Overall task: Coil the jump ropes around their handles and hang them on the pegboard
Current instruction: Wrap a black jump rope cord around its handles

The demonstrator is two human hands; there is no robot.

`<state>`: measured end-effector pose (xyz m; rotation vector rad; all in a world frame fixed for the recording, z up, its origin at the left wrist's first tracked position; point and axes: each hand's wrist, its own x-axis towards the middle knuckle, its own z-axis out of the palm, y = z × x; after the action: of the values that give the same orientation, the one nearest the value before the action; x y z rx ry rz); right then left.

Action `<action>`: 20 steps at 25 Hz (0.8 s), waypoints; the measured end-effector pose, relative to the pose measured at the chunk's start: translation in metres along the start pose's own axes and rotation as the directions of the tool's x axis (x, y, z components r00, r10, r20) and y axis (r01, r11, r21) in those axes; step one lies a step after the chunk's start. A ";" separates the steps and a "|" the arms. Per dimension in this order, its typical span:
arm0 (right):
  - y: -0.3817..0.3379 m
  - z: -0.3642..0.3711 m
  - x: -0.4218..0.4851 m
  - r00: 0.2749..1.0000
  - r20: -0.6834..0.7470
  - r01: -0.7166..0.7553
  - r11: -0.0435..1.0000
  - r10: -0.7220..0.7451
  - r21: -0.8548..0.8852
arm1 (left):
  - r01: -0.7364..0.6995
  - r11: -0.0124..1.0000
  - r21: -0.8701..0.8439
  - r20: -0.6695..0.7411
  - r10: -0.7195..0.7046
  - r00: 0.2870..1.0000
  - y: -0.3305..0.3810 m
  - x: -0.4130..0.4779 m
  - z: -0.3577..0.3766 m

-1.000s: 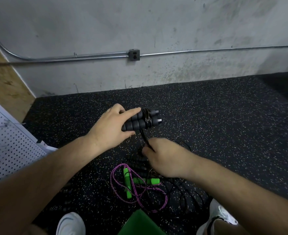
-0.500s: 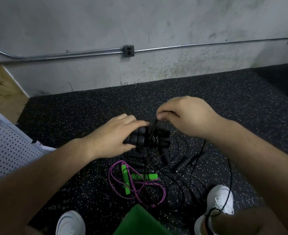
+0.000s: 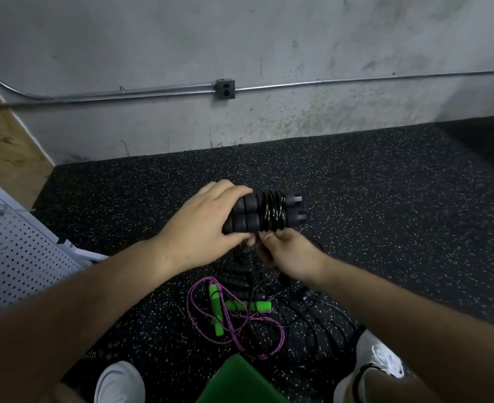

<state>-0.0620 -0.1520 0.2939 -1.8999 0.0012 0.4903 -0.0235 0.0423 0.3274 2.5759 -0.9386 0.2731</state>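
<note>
We note the left hand [image 3: 202, 228] wrapped over a pair of black handles [image 3: 247, 218], fingers curled across the top and thumb beneath, clamping the two side by side in the air above the floor. The handles are ribbed foam cylinders, matte, with hard notched caps at the end away from the hand. Around their middle runs the black cord [image 3: 273, 210], thin and glossy, laid in tight turns that catch the light. Just under the handles the right hand [image 3: 286, 251] pinches a strand of that cord between thumb and fingertips, right beside the left thumb. This hand is blurred, so we cannot read the finer lay of its fingers. Below the handles, toward us, a loose tangle of black rope [image 3: 312, 324] sprawls on the floor, partly hidden by the right forearm. Beside that tangle lies a second rope, uncoiled: braided purple cord [image 3: 240, 341] looped about two bright green handles [image 3: 216, 312]. Under everything is speckled black rubber flooring [image 3: 385, 213], grainy. Well to the left of the black handles stands the white pegboard [image 3: 13, 251], perforated in a regular grid. Beyond the handles a stained concrete wall [image 3: 240, 39] carries a metal conduit [image 3: 356, 81] and a grey outlet box [image 3: 225, 89]. Nearest us are white shoes [image 3: 120, 382] and a flat green shape [image 3: 240, 382] that we cannot identify.
</note>
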 end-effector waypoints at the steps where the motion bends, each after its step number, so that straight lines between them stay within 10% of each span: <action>1: 0.000 0.010 0.000 1.000 0.007 -0.016 0.999 0.016 0.029 | 0.016 0.999 0.039 0.009 -0.017 1.000 -0.004 0.001 0.003; 10: -0.050 0.019 -0.038 0.981 0.182 -0.004 0.933 0.075 -0.360 | 0.129 0.963 0.237 0.044 -0.143 0.989 -0.040 0.008 0.009; 20: -0.069 -0.061 -0.027 0.849 -0.077 0.207 0.465 -0.523 -0.861 | -0.108 0.988 0.106 0.297 0.072 0.952 -0.018 -0.002 0.013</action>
<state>-0.0507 -0.1869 0.3830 -2.8160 -0.5182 -0.2363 -0.0130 0.0502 0.3095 2.7388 -1.1784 -0.0311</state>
